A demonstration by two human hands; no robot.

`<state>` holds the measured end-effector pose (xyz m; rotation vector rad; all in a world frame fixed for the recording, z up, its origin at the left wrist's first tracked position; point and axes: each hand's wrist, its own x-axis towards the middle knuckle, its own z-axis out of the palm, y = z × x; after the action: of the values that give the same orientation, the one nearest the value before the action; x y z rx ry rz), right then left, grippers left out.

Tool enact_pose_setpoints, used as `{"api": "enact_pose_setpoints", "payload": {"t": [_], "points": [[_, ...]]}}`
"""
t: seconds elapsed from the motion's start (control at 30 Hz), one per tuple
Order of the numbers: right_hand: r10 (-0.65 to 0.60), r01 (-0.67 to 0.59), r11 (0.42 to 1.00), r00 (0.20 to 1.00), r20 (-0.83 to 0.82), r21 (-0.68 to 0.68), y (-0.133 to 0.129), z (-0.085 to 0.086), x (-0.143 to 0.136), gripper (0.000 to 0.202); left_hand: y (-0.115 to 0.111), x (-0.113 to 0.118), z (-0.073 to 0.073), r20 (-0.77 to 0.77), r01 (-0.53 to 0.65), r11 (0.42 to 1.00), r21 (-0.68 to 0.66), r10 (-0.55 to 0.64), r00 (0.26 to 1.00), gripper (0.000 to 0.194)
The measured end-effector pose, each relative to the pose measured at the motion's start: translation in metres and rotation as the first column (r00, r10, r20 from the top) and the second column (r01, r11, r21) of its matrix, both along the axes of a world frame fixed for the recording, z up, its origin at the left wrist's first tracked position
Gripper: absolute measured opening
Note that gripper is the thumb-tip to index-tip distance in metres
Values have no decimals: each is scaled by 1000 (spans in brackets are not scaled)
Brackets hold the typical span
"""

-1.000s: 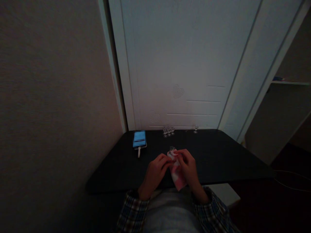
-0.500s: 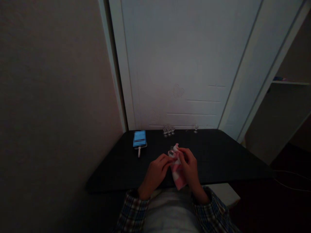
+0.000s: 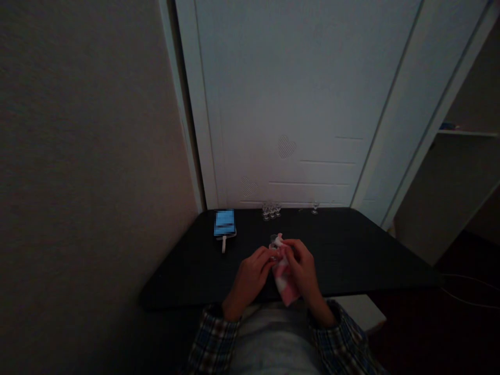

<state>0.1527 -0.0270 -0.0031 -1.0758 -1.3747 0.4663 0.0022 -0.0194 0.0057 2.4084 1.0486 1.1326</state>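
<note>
Over the near part of the dark table, my left hand [image 3: 252, 272] pinches a small clear glass [image 3: 273, 240], its fingers closed about it. My right hand [image 3: 303, 264] grips a pink-and-white cloth [image 3: 286, 287] and presses it to the glass. Part of the cloth sticks up at the glass's rim, and the rest hangs down between my wrists. Fingers and cloth hide most of the glass. Beyond my hands, several small stemmed glasses [image 3: 271, 210] stand close together near the table's back edge. One more stemmed glass [image 3: 315, 208] stands apart to their right.
A phone with a lit screen [image 3: 224, 223] lies at the back left of the black table [image 3: 187, 276], a white cable [image 3: 224, 245] at its lower end. White panels [image 3: 281, 94] rise behind the table. Below its front edge at right sits a white box-like object [image 3: 361, 311].
The cloth's top end and my right fingers have shifted slightly left and down at the glass. My left hand has barely moved.
</note>
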Motion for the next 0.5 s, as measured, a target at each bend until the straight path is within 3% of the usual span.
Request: {"api": "enact_pose_setpoints", "payload": {"t": [0.27,0.5], "points": [[-11,11,1000,1000,-27,-3,1,-2,0,20,5,-1,-4,-42,15,999,41,-13,999,34],[-41,41,999,998,-54,4,0,-1,0,20,3,-3,-3,-63,19,998,51,-16,998,34]]}}
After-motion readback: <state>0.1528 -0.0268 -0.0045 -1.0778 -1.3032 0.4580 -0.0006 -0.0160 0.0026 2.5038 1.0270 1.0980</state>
